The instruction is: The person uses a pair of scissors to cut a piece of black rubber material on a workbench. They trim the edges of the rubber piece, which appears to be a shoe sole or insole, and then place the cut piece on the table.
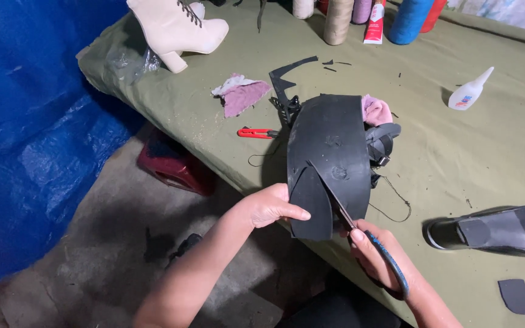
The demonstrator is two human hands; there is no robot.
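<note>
The black rubber sheet stands curved and nearly upright between your 2 hands, its lower edge over the near rim of the olive-covered surface, its upper part arching back over a pink cloth and a black strapped sandal. Your left hand is closed on the sheet's lower left edge, the thumb lying across the partly cut flap at the bottom, the forearm rising from the lower middle of the view. Your right hand sits just below and right of the sheet, fingers closed through the blue handles of the scissors, palm turned inward; the blades point up and left into a slit in the sheet. Well apart to the right lies a black shoe, sole up, with 1 small black cut piece near it. Beyond the sheet lie red snips, a purple rag, a white glue bottle, a cream heeled boot and thread cones at the far edge.
</note>
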